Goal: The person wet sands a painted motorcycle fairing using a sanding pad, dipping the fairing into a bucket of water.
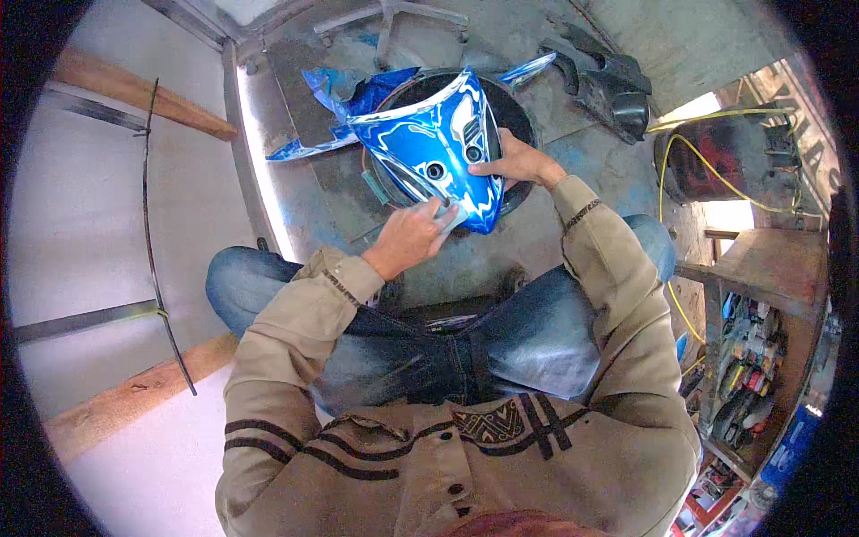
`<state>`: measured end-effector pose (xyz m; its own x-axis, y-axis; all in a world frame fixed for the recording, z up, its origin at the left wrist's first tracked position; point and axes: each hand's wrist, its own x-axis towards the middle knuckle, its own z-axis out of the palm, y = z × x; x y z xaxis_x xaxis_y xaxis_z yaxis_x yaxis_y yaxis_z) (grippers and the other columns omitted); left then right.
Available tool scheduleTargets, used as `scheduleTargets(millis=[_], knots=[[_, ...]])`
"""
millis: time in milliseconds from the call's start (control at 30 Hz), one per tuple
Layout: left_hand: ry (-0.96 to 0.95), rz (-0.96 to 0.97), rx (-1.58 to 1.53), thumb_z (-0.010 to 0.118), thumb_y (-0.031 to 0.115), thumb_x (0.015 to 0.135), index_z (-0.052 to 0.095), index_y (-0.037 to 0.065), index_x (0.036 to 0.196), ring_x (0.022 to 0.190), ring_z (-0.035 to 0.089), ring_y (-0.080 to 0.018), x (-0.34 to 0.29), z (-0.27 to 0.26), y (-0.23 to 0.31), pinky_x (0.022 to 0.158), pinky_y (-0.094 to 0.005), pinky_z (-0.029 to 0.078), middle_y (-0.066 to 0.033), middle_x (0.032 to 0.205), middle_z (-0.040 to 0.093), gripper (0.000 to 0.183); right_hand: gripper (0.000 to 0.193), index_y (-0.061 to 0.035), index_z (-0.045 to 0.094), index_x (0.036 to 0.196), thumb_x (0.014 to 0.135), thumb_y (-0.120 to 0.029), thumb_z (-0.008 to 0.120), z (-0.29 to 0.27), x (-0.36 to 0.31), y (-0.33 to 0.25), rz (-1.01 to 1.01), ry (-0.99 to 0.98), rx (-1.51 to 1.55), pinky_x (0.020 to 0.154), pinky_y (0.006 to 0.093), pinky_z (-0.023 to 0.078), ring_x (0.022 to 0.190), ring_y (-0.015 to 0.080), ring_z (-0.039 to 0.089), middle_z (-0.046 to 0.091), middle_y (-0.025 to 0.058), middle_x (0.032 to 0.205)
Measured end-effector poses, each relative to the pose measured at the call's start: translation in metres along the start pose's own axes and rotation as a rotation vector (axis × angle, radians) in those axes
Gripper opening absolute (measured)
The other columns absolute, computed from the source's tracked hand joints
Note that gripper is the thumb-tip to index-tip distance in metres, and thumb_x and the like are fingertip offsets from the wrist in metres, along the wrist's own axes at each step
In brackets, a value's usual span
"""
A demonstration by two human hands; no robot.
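Observation:
A glossy blue, white and black motorcycle fairing panel (412, 139), with two round holes, lies in front of me with its narrow tip toward my body. My right hand (519, 163) grips its right edge, the thumb on the top face and the fingers out of sight beneath. A small pale blue piece, like a folded cloth or sheet (456, 217), is pinched in my left hand (412, 235) and pressed on the panel near its lower tip. Under the panel stands a dark round support (522, 125), mostly covered.
More blue panel pieces (335, 94) rest behind at the left. A black plastic part (613, 94) lies at the far right. Beyond my right arm are a dark red drum (702, 170), a yellow hose (702, 157) and a wooden shelf (774, 268) with tools. Metal legs (386, 31) stand at the back.

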<state>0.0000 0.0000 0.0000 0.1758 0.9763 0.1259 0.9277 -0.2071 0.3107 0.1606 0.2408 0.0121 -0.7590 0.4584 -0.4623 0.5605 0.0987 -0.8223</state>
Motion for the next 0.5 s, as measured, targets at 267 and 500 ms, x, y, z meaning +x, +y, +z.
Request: scheduleTargets(millis=[267, 500], knots=[[0.100, 0.048, -0.070, 0.067, 0.014, 0.090, 0.064, 0.007, 0.128, 0.087, 0.069, -0.0314, -0.001, -0.001, 0.014, 0.071, -0.0426, 0.058, -0.0132, 0.103, 0.063, 0.039, 0.105, 0.0063, 0.034, 0.146, 0.076, -0.045, 0.092, 0.002, -0.006, 0.000, 0.086, -0.002, 0.011, 0.069, 0.0392, 0.067, 0.108, 0.0276, 0.070, 0.062, 0.0222, 0.131], [0.163, -0.113, -0.050, 0.069, 0.013, 0.085, 0.066, 0.005, 0.125, 0.089, 0.068, -0.0294, 0.007, -0.006, 0.009, 0.075, -0.0407, 0.058, -0.0115, 0.099, 0.060, 0.041, 0.102, 0.0042, 0.036, 0.146, 0.076, -0.045, 0.091, 0.002, -0.011, -0.010, 0.083, -0.006, 0.012, 0.068, 0.0392, 0.066, 0.108, 0.0265, 0.070, 0.062, 0.0198, 0.131]])
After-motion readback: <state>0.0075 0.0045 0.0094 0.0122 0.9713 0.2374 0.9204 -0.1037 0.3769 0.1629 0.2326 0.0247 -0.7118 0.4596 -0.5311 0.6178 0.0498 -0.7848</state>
